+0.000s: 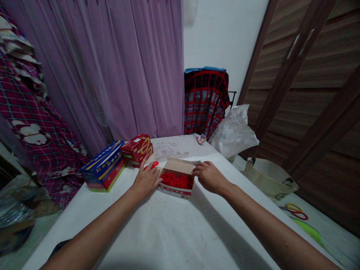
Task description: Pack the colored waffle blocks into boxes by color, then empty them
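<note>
From the head camera, your left hand (146,182) lies flat on the white table (174,232), fingers loosely spread and holding nothing, its thumb side touching the left wall of the small open box (176,179). Your right hand (209,176) rests at the box's right edge, fingers curled toward the open flap; you cannot tell whether it pinches the flap or only touches it. The box sits between both hands, filled with red pieces (177,180). Just beyond your left fingertips lies a small red object (153,164), apart from the hand. Farther left of that hand are two stacked red boxes (137,149), and beside them blue boxes (103,164) stacked on another. Beyond your right hand, well apart, a crumpled plastic bag (233,132) sits at the table's far edge.
</note>
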